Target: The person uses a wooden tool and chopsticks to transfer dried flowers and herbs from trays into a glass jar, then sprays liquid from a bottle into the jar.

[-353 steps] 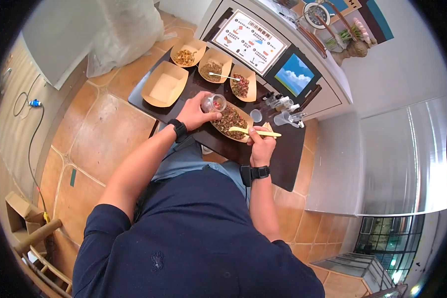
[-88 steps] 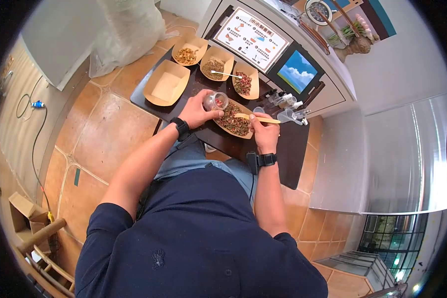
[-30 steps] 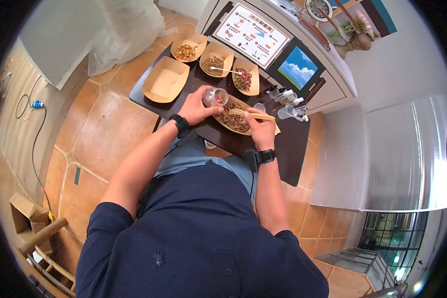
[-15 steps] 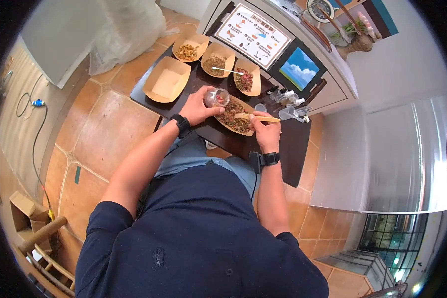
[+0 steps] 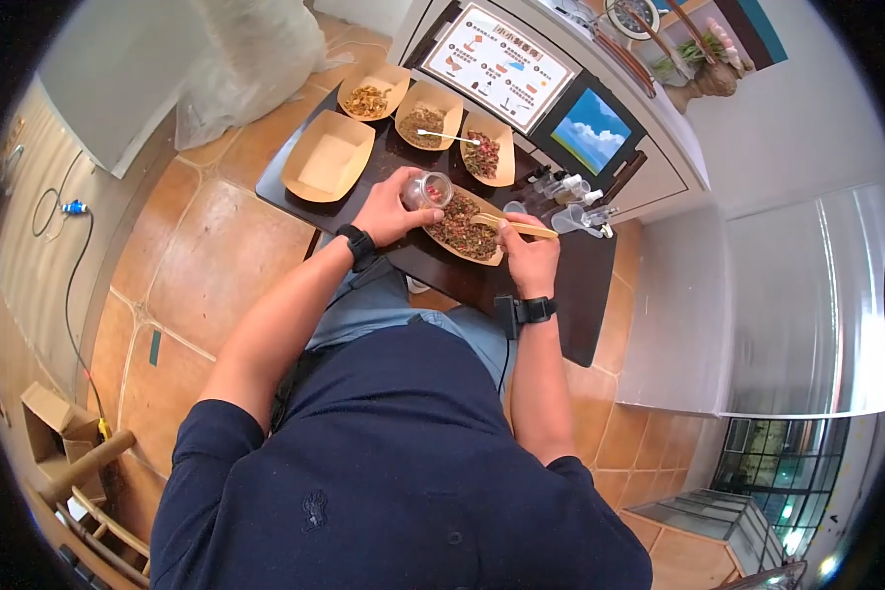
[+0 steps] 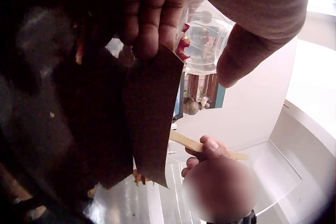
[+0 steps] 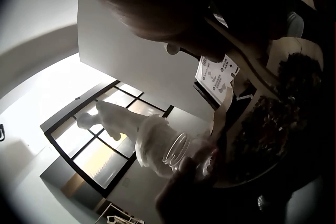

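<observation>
My left hand [image 5: 391, 210] grips a clear jar [image 5: 429, 191] with a few red petals inside, tilted over the near end of a paper tray [image 5: 489, 260]. That tray holds a chopped dried flower mix [image 5: 460, 232]. From the right side, my right hand [image 5: 530, 258] pinches a flat wooden fork [image 5: 526, 229], its tip in the mix. The left wrist view shows the jar [image 6: 202, 50] between the left thumb and fingers. In the dark right wrist view, the fork [image 7: 252, 66] reaches down to the mix, and the jar's open mouth [image 7: 177, 149] faces left.
Behind are paper trays with yellow petals [image 5: 366, 101], brown bits [image 5: 418, 128] and red buds [image 5: 482, 159]; a white stick [image 5: 448, 137] lies across two. An unfilled tray [image 5: 329, 157] sits left. Small bottles and cups [image 5: 572, 206] crowd the right. An instruction sheet [image 5: 499, 66] and screen [image 5: 592, 131] stand behind.
Over the last seconds the right hand shifts the fork back and forth in the mix, now slightly right of one second ago. The left hand keeps the jar nearly in place.
</observation>
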The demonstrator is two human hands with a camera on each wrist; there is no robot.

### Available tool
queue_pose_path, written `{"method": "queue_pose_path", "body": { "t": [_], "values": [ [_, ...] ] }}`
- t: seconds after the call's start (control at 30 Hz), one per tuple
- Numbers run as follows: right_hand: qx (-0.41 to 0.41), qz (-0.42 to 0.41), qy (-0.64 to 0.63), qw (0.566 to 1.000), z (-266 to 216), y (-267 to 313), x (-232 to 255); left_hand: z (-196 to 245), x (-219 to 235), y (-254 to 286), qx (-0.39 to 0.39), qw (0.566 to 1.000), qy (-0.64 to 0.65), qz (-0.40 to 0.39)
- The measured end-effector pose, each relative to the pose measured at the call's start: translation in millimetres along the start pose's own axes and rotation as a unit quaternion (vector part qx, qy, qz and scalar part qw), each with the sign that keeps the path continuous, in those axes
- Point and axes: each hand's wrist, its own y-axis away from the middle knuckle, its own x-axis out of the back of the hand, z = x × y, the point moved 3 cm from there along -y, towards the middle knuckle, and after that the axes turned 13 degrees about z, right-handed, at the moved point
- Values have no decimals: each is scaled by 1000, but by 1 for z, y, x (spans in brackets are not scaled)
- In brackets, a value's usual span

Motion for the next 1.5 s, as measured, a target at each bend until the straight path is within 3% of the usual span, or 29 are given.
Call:
{"method": "queue_pose_path", "body": {
  "t": [0.2,0.27,0.3,0.37,0.4,0.47,0.53,0.6,0.63,0.77,0.87,0.93,1.03,1.17,1.23,1.37,1.43,1.5],
  "values": [
    [-44,-59,-39,997,-2,6,-10,1,0,1,0,1000,9,1],
    [93,22,67,993,-10,4,-2,1,1,0,2,1000,12,0],
    [92,22,67,993,-5,2,-2,0,0,0,3,1000,16,-4],
    [15,0,-50,999,2,-2,-3,0,0,1,-2,1000,14,0],
    [15,1,-49,999,0,0,-1,1,0,1,-8,1000,11,5],
    [-70,-62,-53,994,-3,6,-5,-1,-1,0,-4,1000,10,3],
    [-56,-68,-34,996,9,1,-4,-6,-1,-1,-1,1000,7,3],
    [37,9,43,998,2,0,2,-4,-1,-1,-8,1000,8,-2],
    [36,26,31,999,0,0,3,-3,0,0,-7,1000,8,-2],
    [28,27,40,998,3,0,4,-1,-1,1,-1,1000,10,2],
    [9,-32,61,998,3,0,-2,-1,0,0,-2,1000,15,4],
    [-67,-26,-56,996,-8,4,-3,-2,0,0,2,1000,13,-1],
    [-74,7,-86,994,-9,3,-5,1,0,1,2,1000,18,-5],
    [-28,-30,14,999,-2,1,-7,-1,-1,0,-3,1000,6,-2],
    [-90,-53,-21,994,-9,6,-11,-2,-1,0,-6,1000,8,-1],
    [-94,-23,-104,990,-2,1,-10,-2,-1,0,-4,1000,18,1],
    [-12,56,-57,997,2,-7,-3,-1,0,0,0,1000,16,-5],
    [22,71,-16,997,22,-16,1,0,0,0,4,1000,17,-7]
  ]
}}
